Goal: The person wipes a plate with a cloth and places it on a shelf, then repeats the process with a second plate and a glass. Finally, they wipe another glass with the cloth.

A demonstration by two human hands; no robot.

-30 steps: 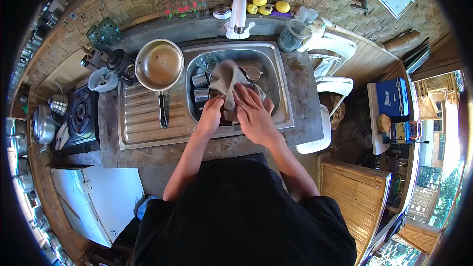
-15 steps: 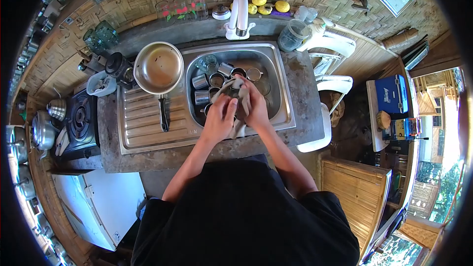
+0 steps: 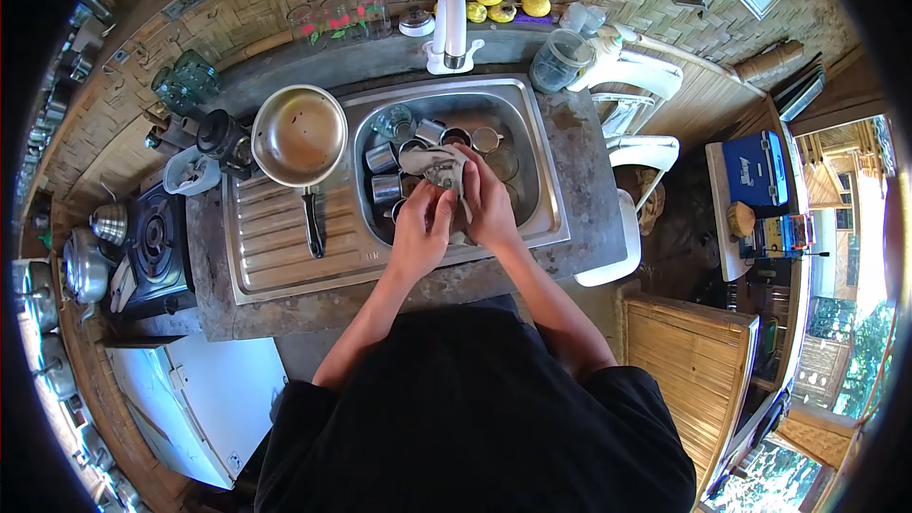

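Observation:
Over the sink basin (image 3: pixel 541 185), my left hand (image 3: pixel 424 228) and my right hand (image 3: pixel 489 211) are closed on a crumpled grey-beige cloth (image 3: pixel 418 161). A greyish patch shows among its folds; whether something is wrapped inside cannot be made out. Below and around the cloth, several metal mugs (image 3: pixel 382 158) sit in the basin with a clear glass (image 3: pixel 395 122). My hands and the cloth hide part of these. A brownish-topped cup (image 3: pixel 486 140) stands just beyond my right fingers.
On the ribbed drainboard (image 3: pixel 271 237) rests a frying pan (image 3: pixel 300 136), its black handle toward me. A white faucet (image 3: pixel 451 28) rises behind the basin. A clear jar (image 3: pixel 560 62) stands at the back right corner. Left is a gas stove (image 3: pixel 157 237).
The cloth has been turned and spread in my hands, with a flap now out to the left and less hanging below. Both hands stay over the basin; the view has shifted slightly.

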